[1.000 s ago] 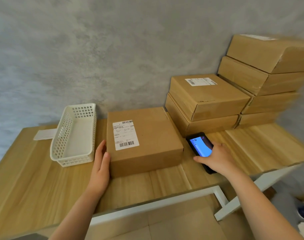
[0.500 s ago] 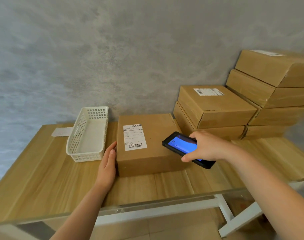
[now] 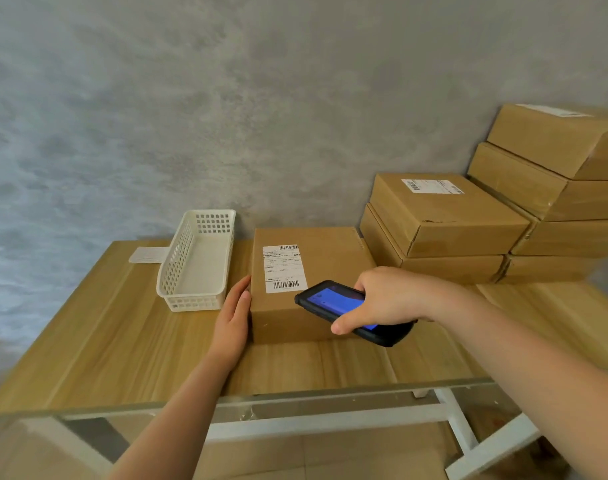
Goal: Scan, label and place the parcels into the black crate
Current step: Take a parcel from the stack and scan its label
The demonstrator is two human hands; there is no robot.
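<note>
White basket [image 3: 195,261] stands left of the parcel [image 3: 313,282]. Left hand [image 3: 231,320], fingers straight, presses the parcel's left side. Parcel lies flat mid-table, long axis toward wall. Right hand [image 3: 382,299] grips scanner [image 3: 351,310], seemingly aimed leftward at the label [image 3: 283,268]. Stacked boxes [image 3: 486,216] right.

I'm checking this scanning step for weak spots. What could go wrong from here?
The right hand holds the scanner low over the parcel, close beside its label; the barcode may fall outside its aim. The left hand only rests flat against the parcel's side, so a nudge could slide it.
</note>
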